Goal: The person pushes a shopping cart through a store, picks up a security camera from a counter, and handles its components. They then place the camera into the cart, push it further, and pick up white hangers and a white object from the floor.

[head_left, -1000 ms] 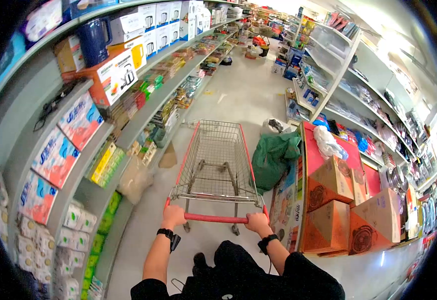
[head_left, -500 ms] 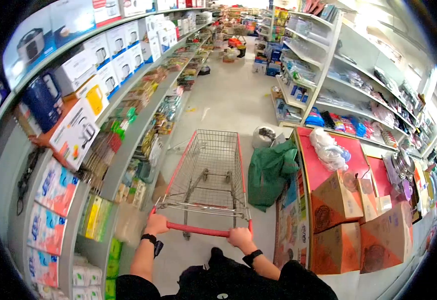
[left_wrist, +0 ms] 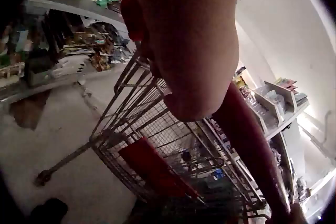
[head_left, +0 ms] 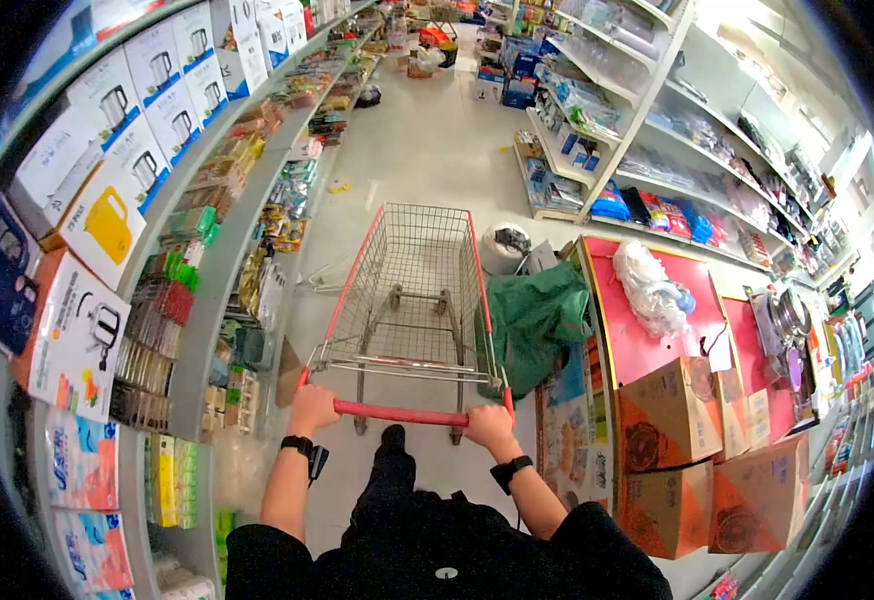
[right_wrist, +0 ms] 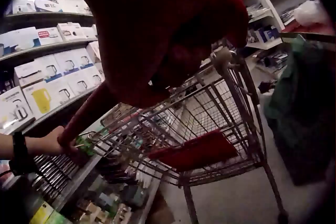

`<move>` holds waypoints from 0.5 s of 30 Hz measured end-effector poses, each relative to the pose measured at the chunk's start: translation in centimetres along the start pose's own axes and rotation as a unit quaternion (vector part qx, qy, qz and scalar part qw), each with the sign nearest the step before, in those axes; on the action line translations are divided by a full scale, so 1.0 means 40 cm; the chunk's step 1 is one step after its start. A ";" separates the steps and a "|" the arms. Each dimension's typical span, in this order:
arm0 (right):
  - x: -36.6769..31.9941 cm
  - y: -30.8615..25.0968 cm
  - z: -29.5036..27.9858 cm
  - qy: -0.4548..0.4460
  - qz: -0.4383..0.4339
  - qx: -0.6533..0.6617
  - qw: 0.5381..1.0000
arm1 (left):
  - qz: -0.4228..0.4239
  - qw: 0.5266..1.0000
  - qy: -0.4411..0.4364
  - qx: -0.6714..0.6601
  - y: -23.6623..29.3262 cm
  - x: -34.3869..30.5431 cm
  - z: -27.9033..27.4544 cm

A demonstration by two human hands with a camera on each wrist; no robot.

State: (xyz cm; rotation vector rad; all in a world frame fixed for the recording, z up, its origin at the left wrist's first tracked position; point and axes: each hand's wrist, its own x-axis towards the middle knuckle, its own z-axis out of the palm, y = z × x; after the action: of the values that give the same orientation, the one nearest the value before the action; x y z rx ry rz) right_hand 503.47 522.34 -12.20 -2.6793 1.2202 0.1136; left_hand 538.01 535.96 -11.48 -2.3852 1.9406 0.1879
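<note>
In the head view, a person's left hand (head_left: 314,409) and right hand (head_left: 491,425) grip the red handlebar (head_left: 397,411) of a wire shopping cart (head_left: 393,340), which points toward twelve o'clock along a shop aisle. A drift toward two o'clock could snag the green sack (head_left: 532,325) close beside the basket; a swing toward ten could clip the packed shelving (head_left: 195,350). A short step could bring the dark shoe (head_left: 393,438) against a rear wheel (head_left: 360,426). At three o'clock, a red-topped desk (head_left: 699,272) bears cartons (head_left: 669,415) and a white plastic bag (head_left: 647,285); the pale floor (head_left: 435,140) reflects light. In the left wrist view, the left hand wraps the bar, which slants toward five o'clock, its fingertips partly hidden. In the right wrist view, the right hand curls round the bar in shadow, the sack hanging at three o'clock.
</note>
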 end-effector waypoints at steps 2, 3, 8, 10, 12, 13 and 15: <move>0.079 0.023 -0.019 0.010 0.007 -0.007 1.000 | 0.000 1.000 0.017 -0.019 -0.018 0.087 -0.018; 0.113 0.034 -0.033 0.004 0.010 -0.015 1.000 | 0.007 0.999 0.033 -0.028 -0.027 0.129 -0.021; 0.319 0.081 -0.100 0.000 0.028 -0.044 0.999 | 0.034 0.999 0.019 -0.031 -0.076 0.343 -0.059; 0.374 0.108 -0.109 -0.013 0.036 -0.049 0.998 | 0.033 0.999 0.032 -0.012 -0.087 0.420 -0.048; 0.442 0.128 -0.136 -0.019 0.030 -0.045 0.998 | 0.035 0.999 0.019 -0.029 -0.091 0.484 -0.072; 0.482 0.144 -0.138 -0.050 0.043 -0.049 0.997 | 0.037 0.999 0.018 -0.033 -0.101 0.523 -0.085; 0.547 0.178 -0.145 -0.034 0.032 -0.057 0.997 | 0.046 0.998 0.027 -0.041 -0.120 0.600 -0.079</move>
State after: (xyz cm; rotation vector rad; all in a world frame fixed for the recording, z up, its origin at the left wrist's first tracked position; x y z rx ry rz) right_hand 512.43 500.42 -10.85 -2.7086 1.3163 0.2895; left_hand 547.67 513.25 -11.67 -2.3766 2.1079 0.2131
